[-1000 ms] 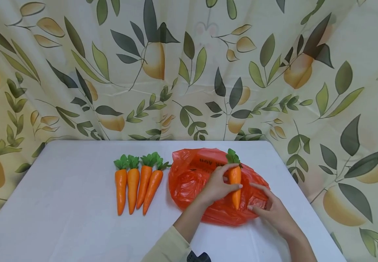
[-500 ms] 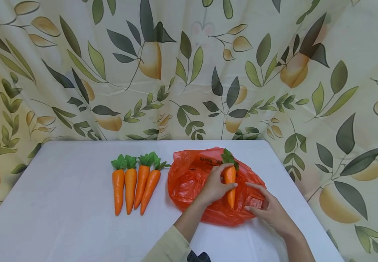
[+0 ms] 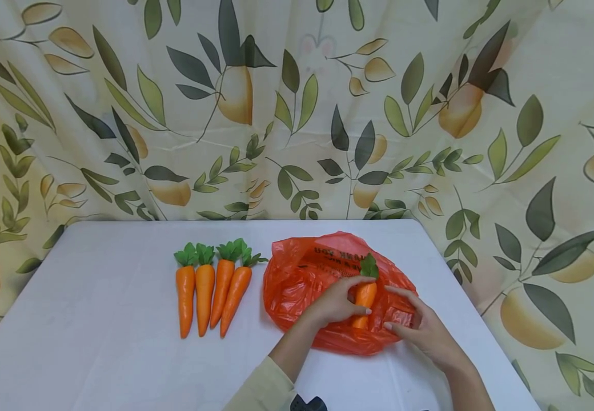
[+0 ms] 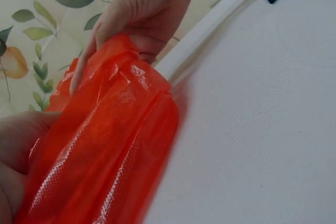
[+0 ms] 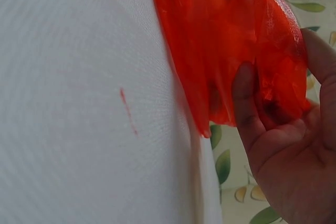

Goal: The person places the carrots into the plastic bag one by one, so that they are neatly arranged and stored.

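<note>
My L hand (image 3: 339, 301) has a glossy orange carrot w/ a green leafy top (image 3: 365, 295) pinched b/w thumb & fingers, leaves pointing away from me; prob. gripped round the thick upper part b/c that's steadiest. It's at the mouth of a crinkly, see-through red plastic bag w/ black print (image 3: 297, 279); can't tell how deep the tip sits. My R hand (image 3: 425, 325) grips the bag's right edge, thumb one side, fingers t'other, I'd guess b/c thin plastic slides & sags w/o a hold. Four more orange carrots w/ green tops (image 3: 204, 291) lie in a row left of the bag, tops at the far end, prob. lined up for easy L-hand reach. All on a white cloth-covered table (image 3: 96, 297), leaf-&-fruit print curtain (image 3: 317, 142) behind.
</note>
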Demonstrator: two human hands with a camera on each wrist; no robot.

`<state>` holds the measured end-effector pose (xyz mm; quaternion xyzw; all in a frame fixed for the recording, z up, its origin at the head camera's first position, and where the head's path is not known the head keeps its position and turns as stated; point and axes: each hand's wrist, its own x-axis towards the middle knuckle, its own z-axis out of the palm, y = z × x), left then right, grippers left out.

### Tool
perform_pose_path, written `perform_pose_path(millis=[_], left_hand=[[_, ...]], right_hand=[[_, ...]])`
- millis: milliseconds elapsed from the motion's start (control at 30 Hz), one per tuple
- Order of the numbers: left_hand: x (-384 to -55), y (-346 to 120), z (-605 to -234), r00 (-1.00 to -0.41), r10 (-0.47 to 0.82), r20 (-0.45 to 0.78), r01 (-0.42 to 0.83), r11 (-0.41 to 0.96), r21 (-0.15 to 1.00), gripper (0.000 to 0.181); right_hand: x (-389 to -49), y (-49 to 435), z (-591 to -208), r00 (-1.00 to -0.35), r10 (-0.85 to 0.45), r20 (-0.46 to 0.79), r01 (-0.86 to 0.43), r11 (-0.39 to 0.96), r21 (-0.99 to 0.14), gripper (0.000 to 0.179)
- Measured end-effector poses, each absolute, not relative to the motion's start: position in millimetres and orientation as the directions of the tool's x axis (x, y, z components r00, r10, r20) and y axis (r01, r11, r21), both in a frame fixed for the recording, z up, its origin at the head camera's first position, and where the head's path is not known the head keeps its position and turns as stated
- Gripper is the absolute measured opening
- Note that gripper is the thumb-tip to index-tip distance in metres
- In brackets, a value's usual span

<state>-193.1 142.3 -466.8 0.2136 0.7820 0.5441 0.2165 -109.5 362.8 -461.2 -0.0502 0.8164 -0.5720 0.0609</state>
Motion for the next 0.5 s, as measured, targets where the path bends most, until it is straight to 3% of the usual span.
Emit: perform_pose_path(millis=[267, 500], left_hand=[[-192, 132, -469, -0.776, 0.604, -0.179, -0.026, 0.254, 0.967, 0.066], [-189, 132, -475, -0.821, 0.554, -0.138, -0.014, 0.223, 0.975, 0.062]], right_hand=[[-111, 363, -462, -0.986, -0.164, -0.026, -0.033, 0.348, -0.937, 0.068], [-110, 361, -461, -0.987, -0.159, -0.034, -0.024, 0.347, -0.937, 0.068]])
